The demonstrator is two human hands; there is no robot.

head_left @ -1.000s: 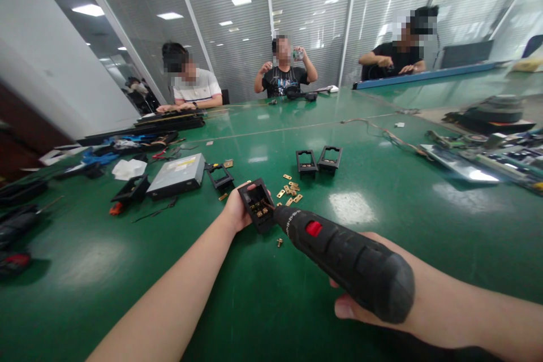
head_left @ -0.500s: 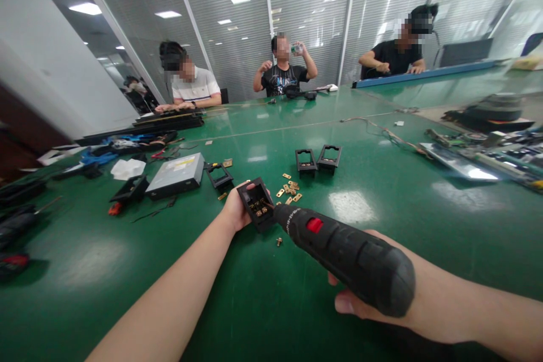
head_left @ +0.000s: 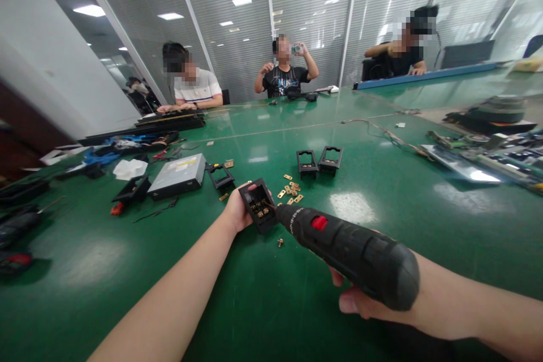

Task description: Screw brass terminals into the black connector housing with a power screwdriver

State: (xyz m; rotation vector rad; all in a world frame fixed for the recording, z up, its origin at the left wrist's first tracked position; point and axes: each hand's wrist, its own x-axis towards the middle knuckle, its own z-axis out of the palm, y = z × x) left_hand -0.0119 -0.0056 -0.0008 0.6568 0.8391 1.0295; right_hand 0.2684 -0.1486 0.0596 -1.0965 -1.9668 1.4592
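Note:
My left hand (head_left: pixel 238 209) is closed round a black plastic housing (head_left: pixel 266 225), tilted so its hollow inside with several brass screws and terminals faces me. In my right hand (head_left: pixel 360 297) is a black cordless screwdriver (head_left: pixel 348 249) with a red switch; its body hides most of my fingers. The bit reaches into the housing among the brass screws; whether it sits in a screw head I cannot tell. A loose brass screw (head_left: pixel 280 243) lies on the green table just below the housing. Beyond it is a small pile of brass plates (head_left: pixel 292 188).
Two black frames (head_left: pixel 306 163) stand behind the plates, and another black frame (head_left: pixel 221 176) is left of them. A silver disc drive (head_left: pixel 177 176) lies further left, near another power tool (head_left: pixel 19 229). Circuit boards (head_left: pixel 504 150) are at right. Several people sit across the table (head_left: pixel 263 130).
My hands, the housing and the screwdriver hold nearly the same pose; the whole view has shifted slightly. Across the table, the person at right has raised an arm.

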